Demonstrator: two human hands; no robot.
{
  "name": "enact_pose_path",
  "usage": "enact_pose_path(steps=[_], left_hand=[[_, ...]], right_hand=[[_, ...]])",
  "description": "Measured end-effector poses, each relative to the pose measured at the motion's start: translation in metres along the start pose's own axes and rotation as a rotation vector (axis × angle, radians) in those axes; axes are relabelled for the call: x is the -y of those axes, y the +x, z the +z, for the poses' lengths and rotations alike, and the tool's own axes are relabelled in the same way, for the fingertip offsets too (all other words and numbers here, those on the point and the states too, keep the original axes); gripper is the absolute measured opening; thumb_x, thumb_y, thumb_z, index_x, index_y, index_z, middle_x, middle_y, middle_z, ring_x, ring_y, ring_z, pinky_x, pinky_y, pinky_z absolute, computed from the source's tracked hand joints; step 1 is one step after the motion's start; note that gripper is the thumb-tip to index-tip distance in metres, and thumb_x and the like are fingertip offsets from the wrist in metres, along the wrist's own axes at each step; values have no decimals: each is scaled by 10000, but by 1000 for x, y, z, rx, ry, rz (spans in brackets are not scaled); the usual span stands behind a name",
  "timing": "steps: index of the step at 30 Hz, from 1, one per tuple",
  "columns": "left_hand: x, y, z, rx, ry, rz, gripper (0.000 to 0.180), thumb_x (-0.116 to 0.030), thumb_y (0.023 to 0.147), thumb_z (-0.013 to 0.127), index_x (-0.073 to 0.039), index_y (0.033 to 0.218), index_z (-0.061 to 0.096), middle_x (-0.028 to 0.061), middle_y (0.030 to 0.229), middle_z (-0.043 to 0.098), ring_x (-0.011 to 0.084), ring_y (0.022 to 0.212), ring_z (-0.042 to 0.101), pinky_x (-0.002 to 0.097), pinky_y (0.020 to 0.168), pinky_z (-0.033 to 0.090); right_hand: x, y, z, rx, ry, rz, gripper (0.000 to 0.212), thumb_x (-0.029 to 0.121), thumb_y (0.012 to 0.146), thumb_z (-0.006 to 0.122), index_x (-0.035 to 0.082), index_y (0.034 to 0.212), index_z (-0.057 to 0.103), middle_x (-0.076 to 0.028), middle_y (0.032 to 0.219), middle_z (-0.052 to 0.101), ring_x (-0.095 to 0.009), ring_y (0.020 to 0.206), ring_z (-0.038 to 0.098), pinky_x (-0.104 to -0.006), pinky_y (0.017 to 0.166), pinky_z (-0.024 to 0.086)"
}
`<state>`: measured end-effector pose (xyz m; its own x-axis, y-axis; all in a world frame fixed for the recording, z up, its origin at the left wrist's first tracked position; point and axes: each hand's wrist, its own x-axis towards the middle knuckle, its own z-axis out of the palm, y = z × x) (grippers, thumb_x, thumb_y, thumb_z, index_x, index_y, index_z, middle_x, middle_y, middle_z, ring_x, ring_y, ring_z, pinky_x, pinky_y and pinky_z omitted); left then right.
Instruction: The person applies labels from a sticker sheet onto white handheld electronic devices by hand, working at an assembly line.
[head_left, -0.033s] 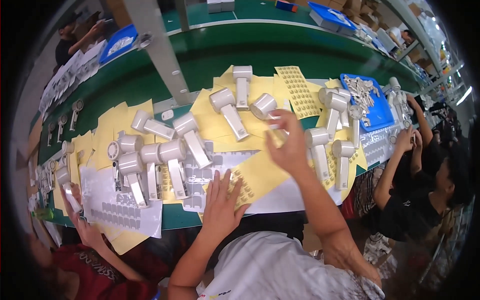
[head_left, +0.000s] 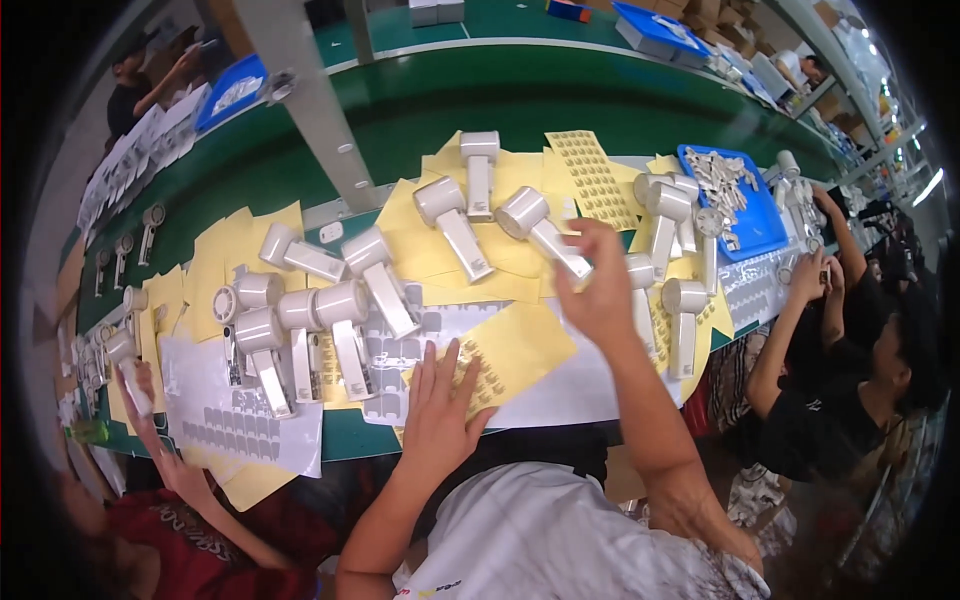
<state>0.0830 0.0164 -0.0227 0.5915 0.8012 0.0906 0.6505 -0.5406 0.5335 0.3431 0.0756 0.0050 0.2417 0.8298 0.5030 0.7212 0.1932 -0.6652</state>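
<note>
My left hand [head_left: 442, 415] lies flat, fingers spread, on a yellow sheet of small printed stickers [head_left: 530, 345] at the table's near edge. Above the table, my right hand [head_left: 603, 285] is raised with its fingers curved and apart, and I see nothing held in it. Just left of it lies a white handheld fan [head_left: 525, 213], its handle end close to my fingers; whether they touch it I cannot tell. Other handheld fans [head_left: 455, 230] lie beyond my hands on yellow sheets, and several more [head_left: 345, 310] are grouped to the left.
A blue tray [head_left: 765, 225] of small pale parts sits at the right. White sheets with grey cutouts [head_left: 235, 410] lie along the near edge. A metal post [head_left: 330, 140] rises behind the fans. Co-workers sit close on both sides, one hand [head_left: 180, 470] at left holding a fan.
My right hand has moved a little to the right, uncovering more of the fan's handle beside it. My left hand stays on the sticker sheet.
</note>
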Motion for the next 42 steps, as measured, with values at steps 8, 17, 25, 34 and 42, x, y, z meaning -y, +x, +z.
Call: enact_pose_path(steps=[8,17,25,34,42], left_hand=[[-6,15,0,29,36,-8,653,-316,857,776,-47,1408,552,198,1591,342,483,1481,255,593,1180,257],[-9,18,1,9,95,14,578,-249,878,753,-79,1398,567,166,1570,394,446,1486,274,566,1187,261],[-34,-8,39,-109,54,6,549,-199,878,738,-117,1395,573,148,1578,383,446,1500,246,626,1188,231],[-57,-56,67,-253,-23,65,480,-163,848,746,-77,1303,620,176,1502,446,454,1462,302,575,1192,265],[-146,-74,17,-246,-520,502,360,-121,901,694,-96,1258,657,125,1300,627,334,1208,588,454,1007,473]], right_hand=[[-41,-92,-93,-134,-69,135,384,-76,802,695,26,1059,429,-220,1289,526,-326,1146,614,-379,972,489],[-62,-137,-68,-128,-68,132,447,-96,795,707,53,1059,379,-253,1412,425,-407,1327,478,-459,1132,368],[-85,-134,-66,-128,164,176,498,-88,817,752,47,1107,370,-203,1408,441,-307,1340,467,-397,1140,378],[-84,-136,-56,-144,152,25,469,-12,847,767,-2,1143,404,-192,1381,480,-279,1255,529,-365,1096,425],[-107,-141,-72,-244,-90,-26,496,52,836,774,11,1205,445,-180,1311,537,-307,1215,539,-383,1053,414]])
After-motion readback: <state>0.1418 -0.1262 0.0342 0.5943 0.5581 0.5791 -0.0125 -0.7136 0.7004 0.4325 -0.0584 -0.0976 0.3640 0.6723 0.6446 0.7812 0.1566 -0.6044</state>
